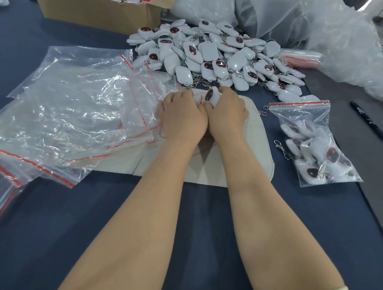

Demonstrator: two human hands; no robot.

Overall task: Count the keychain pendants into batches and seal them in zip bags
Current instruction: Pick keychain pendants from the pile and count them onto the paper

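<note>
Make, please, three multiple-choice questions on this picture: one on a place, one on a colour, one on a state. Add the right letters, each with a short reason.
1. Where does the filled zip bag lie?
A. far left
B. at the right, beside the black pen
C. at the very front

2. Which colour are the seal strips of the empty zip bags?
A. blue
B. green
C. red

3. What are the left hand and the right hand doing?
A. gripping a pendant between them
B. lying flat and empty
C. holding the black pen

Key: 1 B, the pen lies just beyond the bag; 2 C, red lines cross the clear plastic; 3 A, curled fingers close on a white pendant with a dark face.
</note>
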